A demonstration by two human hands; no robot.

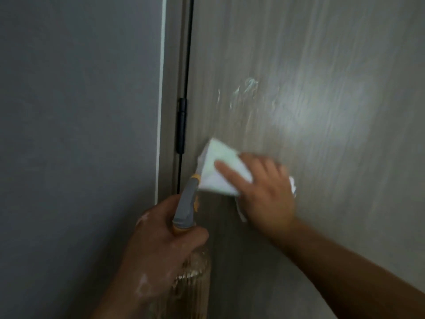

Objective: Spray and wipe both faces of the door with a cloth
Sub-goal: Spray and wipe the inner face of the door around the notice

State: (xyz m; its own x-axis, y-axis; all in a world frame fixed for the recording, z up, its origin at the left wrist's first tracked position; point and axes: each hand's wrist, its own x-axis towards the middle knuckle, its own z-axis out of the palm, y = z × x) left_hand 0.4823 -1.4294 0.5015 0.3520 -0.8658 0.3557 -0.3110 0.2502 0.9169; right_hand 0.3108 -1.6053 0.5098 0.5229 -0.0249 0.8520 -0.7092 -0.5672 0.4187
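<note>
The door (322,88) is grey-brown wood grain and fills the right side of the view. Wet spray streaks (248,88) glisten on it above my hands. My right hand (266,194) presses a folded white cloth (220,169) flat against the door, close to the hinge side. My left hand (161,245) grips the neck of a clear ribbed spray bottle (190,272) with a grey and orange trigger head (187,203). The nozzle points up at the cloth's lower edge.
A black hinge (181,125) sits on the door's left edge, in the dark gap beside the frame (171,65). A white trim strip (161,88) borders a grey wall (76,134) that takes up the left side.
</note>
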